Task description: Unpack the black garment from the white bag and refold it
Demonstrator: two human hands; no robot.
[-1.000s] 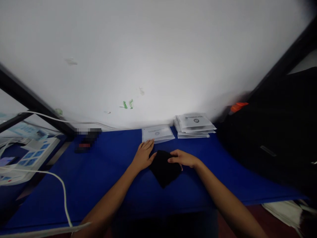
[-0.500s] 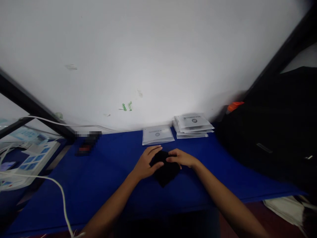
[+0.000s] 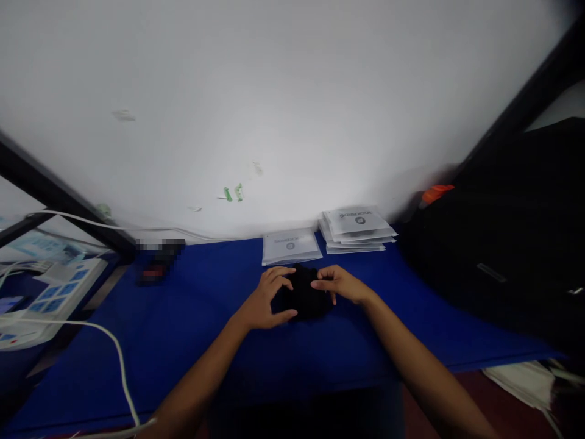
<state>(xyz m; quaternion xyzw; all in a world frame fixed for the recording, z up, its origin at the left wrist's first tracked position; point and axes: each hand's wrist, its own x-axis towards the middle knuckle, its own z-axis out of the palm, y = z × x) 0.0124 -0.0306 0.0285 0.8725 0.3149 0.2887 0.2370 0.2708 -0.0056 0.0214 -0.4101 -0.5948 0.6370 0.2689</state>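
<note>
once the cloth was gathered: both hands closed in on the black bundle

where the black cloth (image 3: pixel 304 297) had lain a second earlier as a flat, pointed shape with one corner trailing toward the near edge of the table, it now sat as a shorter, thicker bundle, and that trailing corner was no longer visible. the bundle had also shifted slightly toward the wall, ending just in front of the single flat packet (image 3: pixel 289 246) without touching it.

the left hand (image 3: pixel 266 298) had changed from lying flat beside the cloth to a curled posture: fingers arched over the left edge of the bundle, thumb extended under its near side, so that it cupped the fabric. the right hand (image 3: pixel 340 284) remained on the right edge, fingers bent and pinching the upper right portion of the cloth. neither hand was spread; both were closed on the fabric from opposite sides, with the bundle between them.

judged from these positions, the cloth was being folded or compacted, and the fold appeared well advanced. whether the bundle was lifted clear of the blue table cover (image 3: pixel 183 317) could not be determined.

the stack of printed packets (image 3: pixel 356 228), against the wall to the right of the single packet, showed no change. the white cable (image 3: pixel 119 360) at the left kept its place.
</note>
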